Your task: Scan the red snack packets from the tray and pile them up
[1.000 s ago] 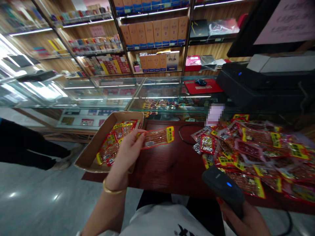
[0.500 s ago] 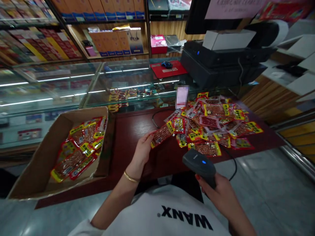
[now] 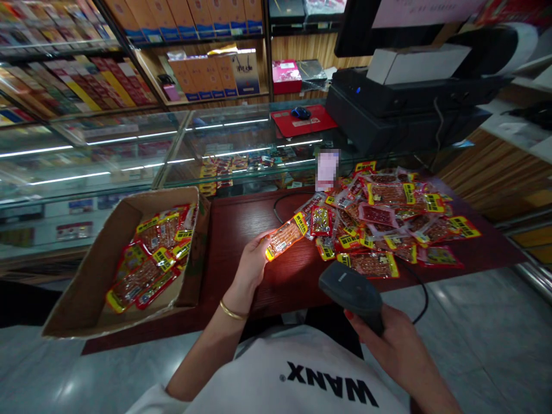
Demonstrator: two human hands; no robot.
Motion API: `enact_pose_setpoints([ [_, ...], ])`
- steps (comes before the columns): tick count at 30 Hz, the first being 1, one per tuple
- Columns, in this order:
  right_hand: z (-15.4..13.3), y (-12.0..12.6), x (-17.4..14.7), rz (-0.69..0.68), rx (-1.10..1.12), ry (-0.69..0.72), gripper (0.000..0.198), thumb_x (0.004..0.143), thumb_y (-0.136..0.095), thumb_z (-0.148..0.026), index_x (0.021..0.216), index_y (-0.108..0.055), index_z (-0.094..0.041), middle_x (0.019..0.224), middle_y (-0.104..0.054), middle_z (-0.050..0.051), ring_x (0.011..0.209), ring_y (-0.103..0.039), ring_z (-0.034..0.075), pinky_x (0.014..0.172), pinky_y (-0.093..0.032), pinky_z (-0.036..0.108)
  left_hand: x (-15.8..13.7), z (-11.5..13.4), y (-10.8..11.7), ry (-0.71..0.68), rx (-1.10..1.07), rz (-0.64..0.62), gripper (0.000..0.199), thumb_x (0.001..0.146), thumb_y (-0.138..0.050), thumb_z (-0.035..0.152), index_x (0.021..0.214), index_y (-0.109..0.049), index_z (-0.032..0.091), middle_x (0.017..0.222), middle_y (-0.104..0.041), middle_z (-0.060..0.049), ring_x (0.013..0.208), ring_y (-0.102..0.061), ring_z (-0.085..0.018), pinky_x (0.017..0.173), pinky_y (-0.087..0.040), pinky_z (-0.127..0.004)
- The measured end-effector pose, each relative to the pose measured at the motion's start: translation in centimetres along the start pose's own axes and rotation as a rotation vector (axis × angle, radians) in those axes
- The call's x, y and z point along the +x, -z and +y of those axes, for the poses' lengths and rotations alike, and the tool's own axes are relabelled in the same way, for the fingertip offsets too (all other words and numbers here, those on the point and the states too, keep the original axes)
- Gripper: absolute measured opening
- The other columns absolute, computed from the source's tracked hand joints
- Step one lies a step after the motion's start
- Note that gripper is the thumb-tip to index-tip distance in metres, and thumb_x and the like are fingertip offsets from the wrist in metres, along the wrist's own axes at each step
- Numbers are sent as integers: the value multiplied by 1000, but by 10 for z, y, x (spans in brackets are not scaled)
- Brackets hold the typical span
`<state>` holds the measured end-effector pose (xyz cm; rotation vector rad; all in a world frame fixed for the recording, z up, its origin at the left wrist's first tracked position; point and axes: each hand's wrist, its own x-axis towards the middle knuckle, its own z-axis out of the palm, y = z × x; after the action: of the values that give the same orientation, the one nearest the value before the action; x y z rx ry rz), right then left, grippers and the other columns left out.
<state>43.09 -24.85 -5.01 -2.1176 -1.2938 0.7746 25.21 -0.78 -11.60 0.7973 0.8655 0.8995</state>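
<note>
My left hand (image 3: 253, 260) pinches the near end of a snack packet (image 3: 287, 236), a clear, red-edged pack with yellow ends. Bright light falls on that packet, which is tilted above the dark red tabletop (image 3: 235, 224). In my right hand (image 3: 394, 333) is a dark grey barcode scanner (image 3: 351, 290), its head pointing toward the packet. A heap of similar packets (image 3: 379, 213) lies just beyond the scanner. To the left, an open cardboard box (image 3: 81, 287) holds several more packets (image 3: 150, 253).
Behind the table stands a glass display counter (image 3: 172, 138) with a red mouse pad (image 3: 282, 123) and a mouse (image 3: 301, 112) on top. At the back right are a black cash drawer (image 3: 397, 126) and a white box (image 3: 416, 63). A black cable (image 3: 425, 299) hangs over the table's near edge.
The scanner's light now shines on the packet in my left hand, which was unlit before. The view has shifted slightly, while both hands keep their holds.
</note>
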Motion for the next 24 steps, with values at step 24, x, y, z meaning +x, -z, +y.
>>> enact_pose_setpoints([
  [24,-9,-5,15,-9,-10,67,33,95,-49,-46,104,-69,-21,93,-81,9,88,-77,31,74,-54,38,-9,-3,-21,65,-5,-77,42,74,-83,38,109,-76,14,110,-78,-14,102,-74,-28,99,-54,-44],
])
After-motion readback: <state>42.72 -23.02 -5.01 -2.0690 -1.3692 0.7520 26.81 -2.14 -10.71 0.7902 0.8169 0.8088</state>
